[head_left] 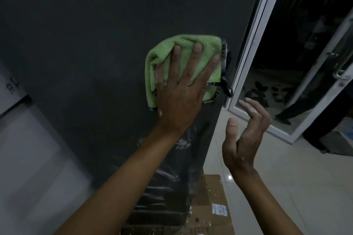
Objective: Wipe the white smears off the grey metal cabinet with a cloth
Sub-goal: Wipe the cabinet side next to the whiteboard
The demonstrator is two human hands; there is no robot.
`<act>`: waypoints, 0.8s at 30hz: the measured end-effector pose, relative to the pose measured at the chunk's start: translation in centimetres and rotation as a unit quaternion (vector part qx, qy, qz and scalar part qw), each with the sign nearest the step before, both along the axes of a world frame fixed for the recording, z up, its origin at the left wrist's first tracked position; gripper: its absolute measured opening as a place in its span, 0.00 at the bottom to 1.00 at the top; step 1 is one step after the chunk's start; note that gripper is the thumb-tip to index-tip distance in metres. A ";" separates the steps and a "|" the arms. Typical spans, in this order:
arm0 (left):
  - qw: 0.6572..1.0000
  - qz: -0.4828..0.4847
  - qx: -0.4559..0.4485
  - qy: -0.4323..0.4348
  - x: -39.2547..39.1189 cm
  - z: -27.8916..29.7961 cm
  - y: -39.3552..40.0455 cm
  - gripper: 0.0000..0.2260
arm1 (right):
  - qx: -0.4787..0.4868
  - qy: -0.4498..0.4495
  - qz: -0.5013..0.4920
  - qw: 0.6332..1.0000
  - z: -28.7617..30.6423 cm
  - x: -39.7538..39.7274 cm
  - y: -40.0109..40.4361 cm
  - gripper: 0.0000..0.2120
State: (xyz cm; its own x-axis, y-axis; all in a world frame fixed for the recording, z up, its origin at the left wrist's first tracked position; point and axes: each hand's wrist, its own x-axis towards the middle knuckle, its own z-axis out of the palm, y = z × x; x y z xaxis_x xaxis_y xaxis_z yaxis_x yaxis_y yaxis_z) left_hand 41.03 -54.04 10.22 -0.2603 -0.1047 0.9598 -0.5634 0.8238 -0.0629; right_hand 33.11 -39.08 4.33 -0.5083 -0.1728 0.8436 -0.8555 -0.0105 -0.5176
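Grey metal fills most of the view: the cabinet (pixel 86 44), its upper face looking clean while white smears (pixel 168 175) streak the lower part, so much wiping seems left. Its right edge runs just beside a white door frame (pixel 254 47), with open tiled floor (pixel 277 177) to the right and cardboard (pixel 210 206) at its foot. A green cloth (pixel 172 53) lies flat near that edge, pressed by the left hand (pixel 179 101) with fingers spread straight. The right hand (pixel 242 139) hovers loosely curled, holding nothing.
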 end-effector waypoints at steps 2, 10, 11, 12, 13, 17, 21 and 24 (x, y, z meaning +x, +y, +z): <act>1.000 0.002 -0.012 -0.026 -0.6 -2.1 0.4 0.25 | 0.003 -0.012 -0.003 1.000 -0.4 0.0 0.1 0.20; 0.989 -0.024 0.004 -0.143 1.1 -13.6 1.1 0.23 | 0.024 -0.022 0.029 0.999 -1.3 1.2 -0.1 0.22; 0.988 -0.022 0.010 -0.150 1.5 -14.8 0.9 0.23 | 0.025 -0.022 0.033 0.999 -1.4 1.3 -0.2 0.22; 0.987 -0.021 0.019 -0.160 2.0 -15.9 0.7 0.23 | 0.027 -0.022 0.038 0.999 -1.5 1.4 -0.3 0.22; 0.984 -0.023 0.032 -0.175 2.5 -17.1 0.4 0.25 | 0.029 -0.021 0.042 0.999 -1.5 1.5 -0.3 0.22; 0.967 -0.041 0.107 -0.226 5.6 -19.9 -1.2 0.32 | 0.038 -0.001 0.043 0.998 -1.9 1.5 0.1 0.25; 0.972 -0.035 0.148 -0.180 8.2 -20.2 -3.1 0.26 | 0.040 -0.005 0.026 0.999 -2.1 0.9 1.0 0.23; 0.973 -0.010 0.155 -0.172 7.6 -19.9 -1.6 0.25 | 0.044 -0.014 0.019 0.999 -2.3 0.8 1.6 0.22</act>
State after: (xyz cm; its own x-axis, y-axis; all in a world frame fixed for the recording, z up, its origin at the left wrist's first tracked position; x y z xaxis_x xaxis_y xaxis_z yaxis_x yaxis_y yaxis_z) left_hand 48.59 -55.66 -9.69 -0.5654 -0.3658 0.7392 -0.5361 0.8441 0.0077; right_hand 33.88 -37.51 2.05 -0.5235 -0.2661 0.8094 -0.8402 0.0038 -0.5422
